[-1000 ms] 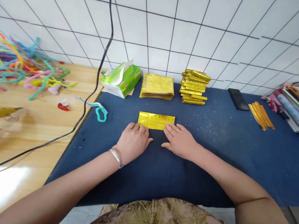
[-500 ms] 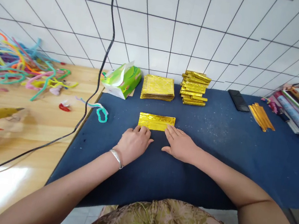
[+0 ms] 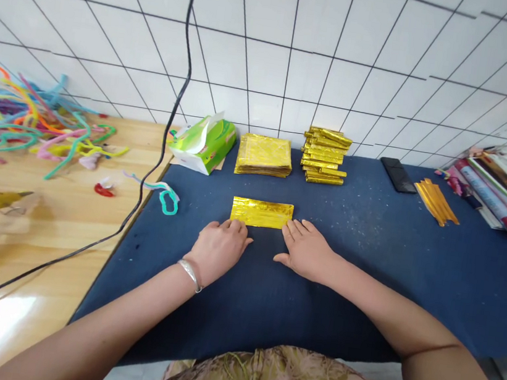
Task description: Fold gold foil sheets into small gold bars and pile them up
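Both hands [image 3: 264,250] at unmarked gold sheet [image 3: 261,213]

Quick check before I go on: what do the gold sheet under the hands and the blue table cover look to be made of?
The gold sheet looks like thin metallic foil paper: mirror-bright glare, fine crinkles, a sharp folded edge. Whether it is paper-backed cannot be told. The left hand and right hand touch its near edge. The blue table cover looks like matte felt or cloth: no shine, pale specks clinging to it.

Nothing is reading clearly: the print on the green tissue pack [image 3: 206,141] at 11 o'clock and the magazines [image 3: 505,192] at 2 o'clock is blurring.
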A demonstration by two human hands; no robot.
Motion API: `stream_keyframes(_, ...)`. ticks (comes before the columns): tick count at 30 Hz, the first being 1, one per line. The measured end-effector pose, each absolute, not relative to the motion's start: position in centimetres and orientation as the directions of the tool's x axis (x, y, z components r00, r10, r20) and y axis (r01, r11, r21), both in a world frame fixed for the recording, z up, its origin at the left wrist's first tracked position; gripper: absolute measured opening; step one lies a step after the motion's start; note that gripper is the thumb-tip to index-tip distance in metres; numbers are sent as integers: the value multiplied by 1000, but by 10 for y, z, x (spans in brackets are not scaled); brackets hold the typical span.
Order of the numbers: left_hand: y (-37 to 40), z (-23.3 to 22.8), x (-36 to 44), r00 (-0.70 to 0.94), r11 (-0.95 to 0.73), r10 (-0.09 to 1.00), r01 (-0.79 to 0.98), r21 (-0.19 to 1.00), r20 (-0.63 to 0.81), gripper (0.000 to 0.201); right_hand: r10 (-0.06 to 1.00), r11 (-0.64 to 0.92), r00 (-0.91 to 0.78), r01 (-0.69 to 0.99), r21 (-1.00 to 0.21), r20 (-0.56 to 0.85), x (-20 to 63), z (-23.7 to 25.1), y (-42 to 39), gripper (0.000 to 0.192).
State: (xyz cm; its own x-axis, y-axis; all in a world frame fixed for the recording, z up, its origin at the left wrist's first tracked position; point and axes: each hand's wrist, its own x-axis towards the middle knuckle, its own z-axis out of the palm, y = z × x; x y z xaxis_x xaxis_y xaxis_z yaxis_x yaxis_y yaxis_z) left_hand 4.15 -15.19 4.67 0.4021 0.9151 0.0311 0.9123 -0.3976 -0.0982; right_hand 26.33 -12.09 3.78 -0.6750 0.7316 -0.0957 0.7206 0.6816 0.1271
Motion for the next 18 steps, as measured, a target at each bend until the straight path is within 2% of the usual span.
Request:
stream_keyframes(11, -145, 45, 36, 422, -414, 903, 905, -95, 83, 37, 690, 723, -721, 685, 87, -63, 268, 49, -112, 60)
stream_keyframes(16, -133, 39, 31, 444, -439, 884, 896, -66, 147, 37, 678, 724, -717, 690, -26, -161, 278, 62, -94, 47)
stream_keyframes(18, -129, 37, 30, 448, -445, 881, 894, -50, 154, 36, 689, 707, -709, 703, -77, -152, 280, 69, -77, 45)
